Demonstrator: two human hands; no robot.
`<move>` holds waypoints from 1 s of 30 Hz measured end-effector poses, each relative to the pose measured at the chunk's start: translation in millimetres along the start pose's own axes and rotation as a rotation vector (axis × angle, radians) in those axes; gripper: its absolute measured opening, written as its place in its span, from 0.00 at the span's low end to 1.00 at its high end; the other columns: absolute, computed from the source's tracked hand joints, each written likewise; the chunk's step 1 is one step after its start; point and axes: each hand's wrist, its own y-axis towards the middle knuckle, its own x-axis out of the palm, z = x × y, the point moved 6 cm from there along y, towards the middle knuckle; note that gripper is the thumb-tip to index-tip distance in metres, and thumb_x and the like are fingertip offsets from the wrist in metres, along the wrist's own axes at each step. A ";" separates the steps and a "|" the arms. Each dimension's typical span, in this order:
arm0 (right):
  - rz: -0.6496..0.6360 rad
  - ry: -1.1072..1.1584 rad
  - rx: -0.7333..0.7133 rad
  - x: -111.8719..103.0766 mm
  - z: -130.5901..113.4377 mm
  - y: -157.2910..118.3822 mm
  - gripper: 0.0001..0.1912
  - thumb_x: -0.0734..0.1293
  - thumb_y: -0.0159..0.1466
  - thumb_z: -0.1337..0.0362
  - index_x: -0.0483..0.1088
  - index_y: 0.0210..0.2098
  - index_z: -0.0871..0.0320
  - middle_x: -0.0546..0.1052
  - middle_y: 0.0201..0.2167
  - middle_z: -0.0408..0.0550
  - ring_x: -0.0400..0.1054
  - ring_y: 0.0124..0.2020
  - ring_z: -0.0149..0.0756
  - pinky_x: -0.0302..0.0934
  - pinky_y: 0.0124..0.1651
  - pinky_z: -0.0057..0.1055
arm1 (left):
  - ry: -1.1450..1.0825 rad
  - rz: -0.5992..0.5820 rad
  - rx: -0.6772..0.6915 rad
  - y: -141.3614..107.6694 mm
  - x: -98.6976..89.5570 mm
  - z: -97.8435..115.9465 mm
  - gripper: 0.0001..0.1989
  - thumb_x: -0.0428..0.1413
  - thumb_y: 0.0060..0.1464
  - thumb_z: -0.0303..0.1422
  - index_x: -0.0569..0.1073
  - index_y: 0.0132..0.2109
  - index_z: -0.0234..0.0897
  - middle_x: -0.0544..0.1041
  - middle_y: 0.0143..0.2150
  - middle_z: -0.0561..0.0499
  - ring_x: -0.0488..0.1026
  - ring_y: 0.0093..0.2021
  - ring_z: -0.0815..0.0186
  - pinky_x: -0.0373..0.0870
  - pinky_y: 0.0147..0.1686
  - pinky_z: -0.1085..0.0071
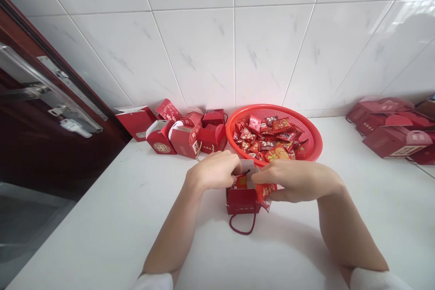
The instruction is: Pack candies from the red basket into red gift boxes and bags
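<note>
A small dark red gift box (242,201) stands open in front of me, its cord handle (243,232) looped on the table on my side. Inside the box, a red and yellow candy packet (240,182) is partly visible. My left hand (215,170) reaches over the box's left edge with curled fingers; the fingertips are inside, and what they grip is hidden. At the right edge, my right hand (295,181) pinches a red candy packet (264,194) that hangs beside the box's front corner. Right behind the box is a red plastic basket (314,138) of wrapped candies (268,136).
Several red gift boxes (185,138) stand at the back left by the tiled wall (193,54). More red boxes (394,140) are grouped at the far right. A dark door (30,140) with a key in its lock borders the white table (129,217) on the left.
</note>
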 end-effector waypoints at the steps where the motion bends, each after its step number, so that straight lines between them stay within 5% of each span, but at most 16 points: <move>1: 0.047 0.032 -0.029 -4.4 -0.3 -1.1 0.06 0.65 0.66 0.71 0.74 0.39 0.57 0.77 0.30 0.43 0.64 0.26 0.30 0.53 0.29 0.28 | 0.009 -0.015 0.002 -0.1 1.1 -0.1 0.10 0.55 0.44 0.26 0.62 0.22 0.40 0.59 0.19 0.56 0.55 0.21 0.66 0.45 0.24 0.65; 6: 0.410 0.242 -0.130 -30.9 -1.1 -6.7 0.05 0.65 0.69 0.65 0.73 0.39 0.57 0.81 0.35 0.46 0.71 0.32 0.32 0.61 0.35 0.29 | -0.012 -0.043 0.037 -1.5 3.4 2.3 0.11 0.63 0.41 0.36 0.67 0.28 0.42 0.62 0.21 0.59 0.60 0.23 0.67 0.49 0.23 0.68; 9: 0.514 0.209 -0.107 -33.9 -1.2 -3.6 0.05 0.65 0.69 0.64 0.72 0.38 0.57 0.80 0.32 0.45 0.69 0.29 0.32 0.59 0.32 0.29 | -0.019 -0.046 0.032 -1.8 3.0 2.5 0.15 0.66 0.38 0.39 0.68 0.31 0.42 0.64 0.22 0.59 0.64 0.24 0.66 0.52 0.24 0.69; 16: 0.232 0.072 -0.041 -11.5 -2.3 16.3 0.07 0.64 0.66 0.73 0.73 0.41 0.58 0.77 0.29 0.42 0.65 0.26 0.29 0.51 0.29 0.27 | -0.043 -0.079 0.062 -2.3 2.8 3.4 0.15 0.67 0.37 0.38 0.70 0.31 0.42 0.68 0.23 0.60 0.66 0.24 0.66 0.55 0.24 0.69; 25: 0.173 -0.049 0.134 -10.3 7.8 15.4 0.08 0.64 0.67 0.69 0.74 0.43 0.57 0.69 0.22 0.39 0.58 0.21 0.30 0.46 0.26 0.30 | 0.046 -0.098 0.030 -2.7 1.7 2.3 0.24 0.68 0.37 0.43 0.74 0.42 0.42 0.66 0.25 0.58 0.67 0.26 0.62 0.54 0.23 0.68; 30: 0.117 -0.081 0.197 -5.1 14.0 18.6 0.11 0.64 0.65 0.69 0.75 0.45 0.56 0.77 0.29 0.43 0.64 0.25 0.32 0.48 0.28 0.30 | 0.056 -0.088 0.070 -2.9 0.8 4.2 0.27 0.68 0.37 0.41 0.74 0.48 0.44 0.69 0.28 0.57 0.70 0.29 0.62 0.56 0.24 0.70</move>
